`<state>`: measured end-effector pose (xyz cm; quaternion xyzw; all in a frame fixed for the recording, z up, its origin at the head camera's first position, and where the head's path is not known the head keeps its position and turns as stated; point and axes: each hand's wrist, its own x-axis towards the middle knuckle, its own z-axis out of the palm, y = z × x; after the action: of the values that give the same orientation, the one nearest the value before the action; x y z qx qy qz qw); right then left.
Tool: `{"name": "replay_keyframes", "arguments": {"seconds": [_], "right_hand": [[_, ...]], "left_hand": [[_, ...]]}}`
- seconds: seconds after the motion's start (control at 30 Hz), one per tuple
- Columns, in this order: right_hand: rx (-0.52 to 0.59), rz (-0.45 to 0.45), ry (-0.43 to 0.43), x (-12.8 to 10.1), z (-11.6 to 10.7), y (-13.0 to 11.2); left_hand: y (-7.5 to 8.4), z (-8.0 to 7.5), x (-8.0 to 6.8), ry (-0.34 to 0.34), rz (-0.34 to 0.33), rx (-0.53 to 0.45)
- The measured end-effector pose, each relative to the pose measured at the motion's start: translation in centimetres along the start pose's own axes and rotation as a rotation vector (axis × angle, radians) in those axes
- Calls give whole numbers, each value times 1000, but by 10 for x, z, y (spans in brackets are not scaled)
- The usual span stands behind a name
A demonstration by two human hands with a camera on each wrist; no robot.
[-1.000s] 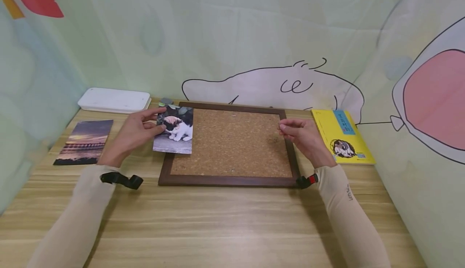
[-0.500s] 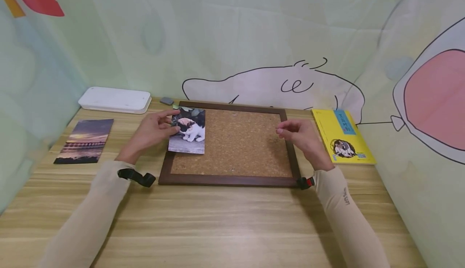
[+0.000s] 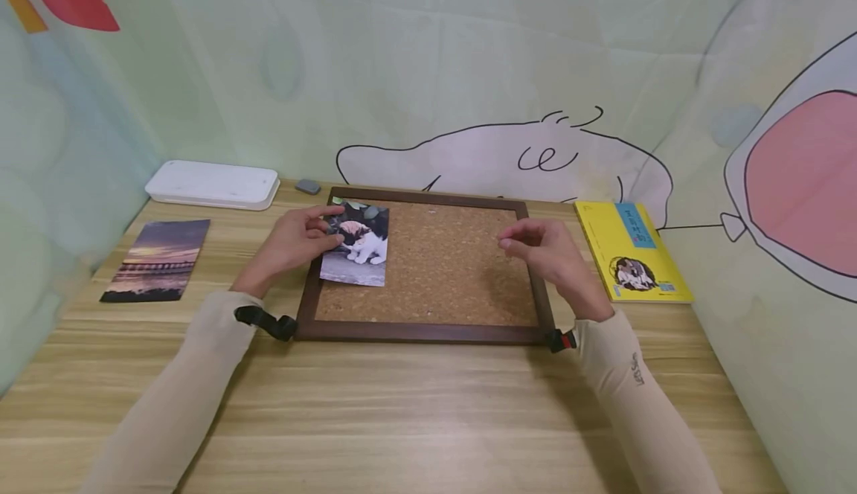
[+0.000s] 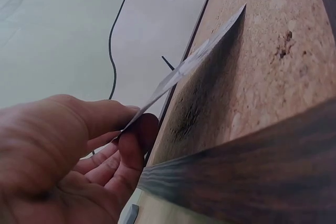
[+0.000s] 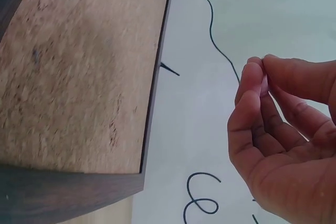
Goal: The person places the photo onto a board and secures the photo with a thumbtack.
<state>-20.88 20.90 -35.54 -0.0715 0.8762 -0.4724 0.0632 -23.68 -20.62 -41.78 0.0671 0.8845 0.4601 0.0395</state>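
My left hand [image 3: 294, 241] pinches the left edge of a cat photo [image 3: 364, 245] between thumb and fingers. The photo overlaps the left part of a cork board [image 3: 442, 263] with a dark brown frame. In the left wrist view, the photo [image 4: 194, 59] slants above the cork and casts a shadow on it. Over the board's right side is my right hand [image 3: 545, 252], thumb and forefinger tips together. In the right wrist view, the fingertips [image 5: 254, 69] meet; I cannot tell whether something tiny is between them.
A sunset photo [image 3: 157, 260] lies at the left of the wooden table [image 3: 415, 412]. Behind it stand a white case [image 3: 213, 184] and a small grey block [image 3: 308, 186]. A yellow book [image 3: 602, 233] lies right of the board. A printed cloth [image 3: 435, 55] hangs along the back.
The left hand has carried the cat photo rightward, from the board's left edge onto its cork area. The right hand has shifted slightly left, fingertips still together.
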Motion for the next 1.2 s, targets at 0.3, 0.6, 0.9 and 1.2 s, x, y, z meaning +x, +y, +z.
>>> {"name": "replay_keyframes", "arguments": {"seconds": [0.3,0.6,0.9,1.2], "right_hand": [[14,-6,-33,-7,3,-16],[30,-81,-63,-11,9,-30],[18,-153,-80,-16,12,-40],[1,-107,-99,-8,17,-43]], "left_hand": [[5,7,4,-17,22,8],[5,18,8,-25,28,149],[7,22,10,-31,62,259],[11,26,8,-2,110,370]]}}
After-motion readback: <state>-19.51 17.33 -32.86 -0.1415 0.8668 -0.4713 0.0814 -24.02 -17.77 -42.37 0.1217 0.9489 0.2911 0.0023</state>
